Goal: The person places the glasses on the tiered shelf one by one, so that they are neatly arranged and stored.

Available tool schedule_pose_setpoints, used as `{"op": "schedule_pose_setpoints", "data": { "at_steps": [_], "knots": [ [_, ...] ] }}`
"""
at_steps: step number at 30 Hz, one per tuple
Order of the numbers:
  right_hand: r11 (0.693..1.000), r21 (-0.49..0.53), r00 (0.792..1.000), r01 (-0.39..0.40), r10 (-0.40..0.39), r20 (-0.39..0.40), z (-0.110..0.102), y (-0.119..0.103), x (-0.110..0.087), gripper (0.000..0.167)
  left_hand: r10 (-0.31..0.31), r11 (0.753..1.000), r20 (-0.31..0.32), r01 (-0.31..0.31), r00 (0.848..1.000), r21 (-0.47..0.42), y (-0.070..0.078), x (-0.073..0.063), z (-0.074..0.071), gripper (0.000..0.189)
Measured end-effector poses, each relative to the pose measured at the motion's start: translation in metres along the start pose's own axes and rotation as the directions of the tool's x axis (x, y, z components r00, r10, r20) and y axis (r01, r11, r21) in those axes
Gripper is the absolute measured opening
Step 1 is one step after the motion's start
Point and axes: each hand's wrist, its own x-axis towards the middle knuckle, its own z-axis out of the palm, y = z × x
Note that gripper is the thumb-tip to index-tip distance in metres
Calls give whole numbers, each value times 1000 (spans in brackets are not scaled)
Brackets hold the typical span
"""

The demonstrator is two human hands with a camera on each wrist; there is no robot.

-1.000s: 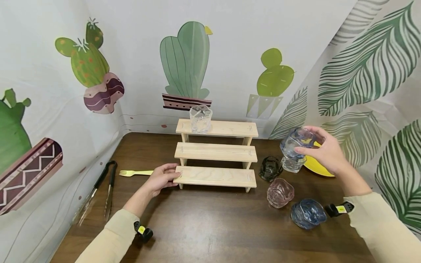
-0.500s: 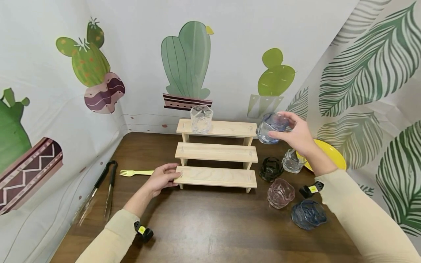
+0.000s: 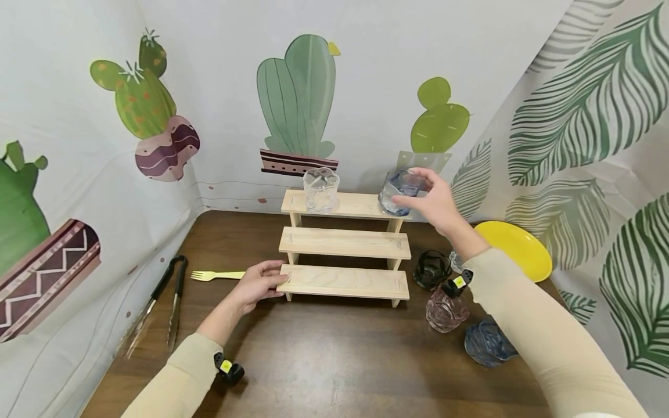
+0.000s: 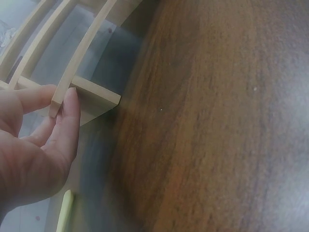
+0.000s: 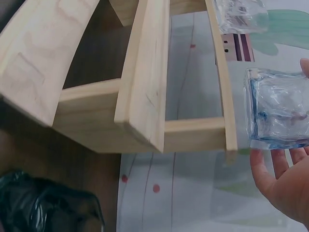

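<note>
Only the right wrist view shows a gap between the top shelf [image 5: 222,77] and the glass [image 5: 276,111] my right hand [image 3: 438,202] grips, blue-tinted, upper right-of-centre in the head view; my left hand [image 3: 258,285] pinches the stand [image 3: 342,280]

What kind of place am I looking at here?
Probably a staged recording corner, though I can't be certain: a printed cactus backdrop hangs behind a brown table, and the person wears a small black device at each wrist.

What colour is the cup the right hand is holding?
The cup is see-through blue; it shows best in the head view.
</note>
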Motion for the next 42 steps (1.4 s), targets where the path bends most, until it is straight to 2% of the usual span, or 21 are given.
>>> {"op": "schedule_pose_setpoints", "data": {
  "at_steps": [7,18,33,42],
  "knots": [
    [999,35,998,-27,25,65,20,-5,5,78,2,1000,-6,-2,1000,-1,-1,1,0,60],
    [999,15,997,-47,46,68,35,-3,14,82,0,1000,-13,0,1000,-5,-1,1,0,59],
    [999,-6,995,-51,51,88,38,-7,14,85,-6,1000,-11,6,1000,-8,1,-1,1,58],
    [999,49,992,-16,10,130,32,-9,10,90,-4,1000,-5,3,1000,-14,1,-1,1,59]
  ]
}}
